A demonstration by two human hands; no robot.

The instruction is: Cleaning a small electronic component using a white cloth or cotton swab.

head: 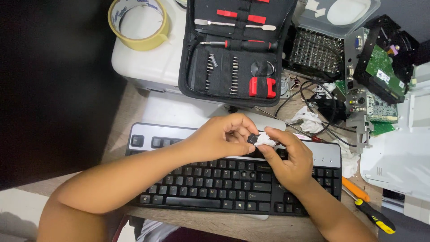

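Both hands — small black keycap [252, 139], white tissue [265, 140] — above keyboard [215, 179].

- A pale wooden surface [121, 121] carries the clutter, its grain showing at the left and front edges.
- Deep shadow fills the room on the left.
- Even overhead light.

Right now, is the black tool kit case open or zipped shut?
Open. The tool kit case lies flat, its screwdriver and bits exposed in their loops.
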